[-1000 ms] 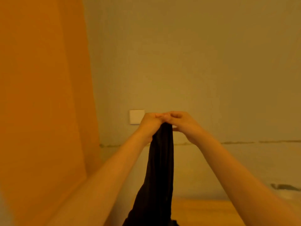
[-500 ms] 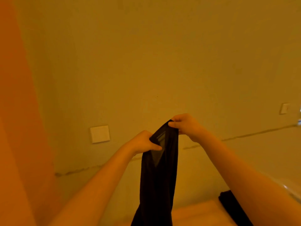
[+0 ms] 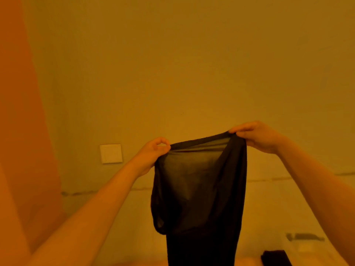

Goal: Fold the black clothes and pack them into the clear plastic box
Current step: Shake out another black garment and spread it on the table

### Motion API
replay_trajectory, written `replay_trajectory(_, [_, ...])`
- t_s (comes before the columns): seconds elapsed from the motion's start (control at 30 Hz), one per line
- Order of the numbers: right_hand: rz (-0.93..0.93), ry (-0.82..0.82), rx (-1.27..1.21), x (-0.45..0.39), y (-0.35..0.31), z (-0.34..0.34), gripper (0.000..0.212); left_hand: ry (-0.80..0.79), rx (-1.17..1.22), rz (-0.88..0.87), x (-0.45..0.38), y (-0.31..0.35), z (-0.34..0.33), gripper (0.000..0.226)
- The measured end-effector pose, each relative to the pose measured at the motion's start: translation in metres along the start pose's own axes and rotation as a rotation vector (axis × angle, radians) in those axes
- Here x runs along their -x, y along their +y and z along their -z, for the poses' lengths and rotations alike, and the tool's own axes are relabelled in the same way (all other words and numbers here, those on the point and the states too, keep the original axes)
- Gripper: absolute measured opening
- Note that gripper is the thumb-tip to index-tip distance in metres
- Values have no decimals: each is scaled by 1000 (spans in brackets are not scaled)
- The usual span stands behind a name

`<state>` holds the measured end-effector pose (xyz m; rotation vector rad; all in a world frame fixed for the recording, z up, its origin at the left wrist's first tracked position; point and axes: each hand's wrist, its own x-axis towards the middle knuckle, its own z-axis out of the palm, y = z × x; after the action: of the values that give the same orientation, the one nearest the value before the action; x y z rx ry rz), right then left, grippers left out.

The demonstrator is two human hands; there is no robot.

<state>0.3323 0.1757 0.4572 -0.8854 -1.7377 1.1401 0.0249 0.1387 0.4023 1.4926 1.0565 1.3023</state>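
A thin, partly see-through black garment (image 3: 199, 198) hangs in the air in front of the wall, its lower part running out of the bottom of the view. My left hand (image 3: 151, 154) pinches the left end of its top edge. My right hand (image 3: 257, 135) pinches the right end, held a little higher. The top edge is stretched wide between both hands. Another piece of black cloth (image 3: 274, 257) lies at the bottom right. The clear plastic box is not in view.
A plain wall fills the view, with a white switch plate (image 3: 111, 153) to the left of my left hand. An orange curtain or panel (image 3: 21, 131) runs down the left side. A strip of wooden surface (image 3: 134, 263) shows along the bottom.
My hands have moved apart, spreading the garment's top edge from a bunched strip into a wide opening. The view has shifted back to the left.
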Motion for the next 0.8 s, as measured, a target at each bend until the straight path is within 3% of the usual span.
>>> replay_trajectory(0.07, [-53,-113,214,-1,7,25,51,-13,48,-57,-9,7,-15,21])
replay_trajectory(0.13, [-81,-200,422,-3,12,49,38,-64,-75,-82,-16,15,-27,32])
replay_trajectory(0.2, [-94,-265,594,-5,14,69,34,-196,-468,-109,-18,24,-33,39])
replay_trajectory(0.27, [-54,-343,802,-6,14,80,34,-423,-896,-86,-20,29,-37,29])
replay_trajectory(0.33, [-13,-424,950,-8,13,85,35,-570,-1156,22,-18,27,-42,8])
replay_trajectory(0.5, [-17,-492,1042,-4,13,83,34,-726,-1653,151,-14,13,-43,31])
replay_trajectory(0.67, [-26,-436,1068,-4,11,87,19,-740,-1861,117,-13,-3,-39,33])
replay_trajectory(0.8, [1,-386,1051,-4,3,95,24,-688,-1843,98,-10,-6,-25,31])
